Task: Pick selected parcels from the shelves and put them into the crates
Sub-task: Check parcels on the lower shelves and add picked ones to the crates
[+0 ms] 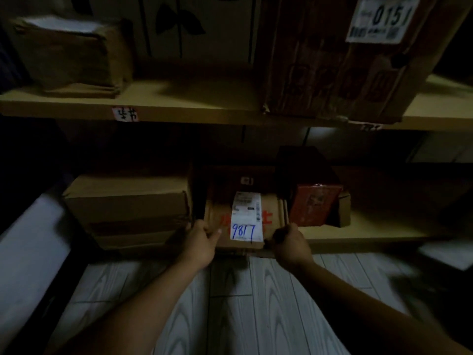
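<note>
A brown cardboard parcel (271, 221) stands on the lower shelf (371, 237), with red print and a white label reading 9817 in blue. My left hand (202, 242) grips its left front corner, thumb on the front face. My right hand (289, 244) grips its right front corner, fingers curled round the edge. The parcel sits between a large brown box (128, 208) on its left and a red packet (312, 206) on its right. No crate is in view.
The upper shelf (179, 101) holds a small taped box (74, 55), a white box with leaf print (194, 26) and a big carton (345, 60) labelled 0151. Grey wood-pattern floor (256, 303) lies below. A white surface (28, 252) is at the left.
</note>
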### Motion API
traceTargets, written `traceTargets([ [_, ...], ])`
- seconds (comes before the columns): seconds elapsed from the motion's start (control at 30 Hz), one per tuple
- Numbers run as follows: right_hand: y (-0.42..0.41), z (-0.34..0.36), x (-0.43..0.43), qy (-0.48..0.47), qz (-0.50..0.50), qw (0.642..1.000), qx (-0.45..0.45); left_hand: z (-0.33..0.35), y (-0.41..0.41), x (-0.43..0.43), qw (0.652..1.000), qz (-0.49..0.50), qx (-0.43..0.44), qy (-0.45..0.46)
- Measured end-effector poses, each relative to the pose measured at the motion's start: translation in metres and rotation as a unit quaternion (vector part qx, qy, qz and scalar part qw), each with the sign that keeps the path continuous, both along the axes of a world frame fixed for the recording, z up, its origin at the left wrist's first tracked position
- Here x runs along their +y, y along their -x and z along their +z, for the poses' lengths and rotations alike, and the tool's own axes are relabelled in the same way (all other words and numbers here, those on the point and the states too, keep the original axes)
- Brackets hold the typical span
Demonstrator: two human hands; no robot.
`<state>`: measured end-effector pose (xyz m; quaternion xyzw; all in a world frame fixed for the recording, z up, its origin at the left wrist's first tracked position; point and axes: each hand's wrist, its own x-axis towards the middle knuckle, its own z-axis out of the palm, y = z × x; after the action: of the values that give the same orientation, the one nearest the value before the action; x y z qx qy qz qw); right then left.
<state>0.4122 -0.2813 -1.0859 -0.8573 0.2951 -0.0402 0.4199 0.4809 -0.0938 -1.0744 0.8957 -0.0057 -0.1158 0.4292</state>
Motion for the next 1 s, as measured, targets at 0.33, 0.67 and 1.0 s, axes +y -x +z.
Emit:
traceTargets([
  [0.33,0.048,-0.037,0.002,0.043,0.006,0.998,-0.036,-0.027,0.046,0.007,0.99,0.017,0.059,0.125],
  [0.67,0.025,-0.007,-0.001,0.096,0.084,0.988,-0.088,-0.019,0.026,0.004,0.995,-0.006,-0.072,0.071],
  [1.0,0.008,0.041,-0.029,0.218,0.111,0.968,-0.057,0.006,-0.009,-0.021,0.908,-0.227,-0.106,-0.335],
])
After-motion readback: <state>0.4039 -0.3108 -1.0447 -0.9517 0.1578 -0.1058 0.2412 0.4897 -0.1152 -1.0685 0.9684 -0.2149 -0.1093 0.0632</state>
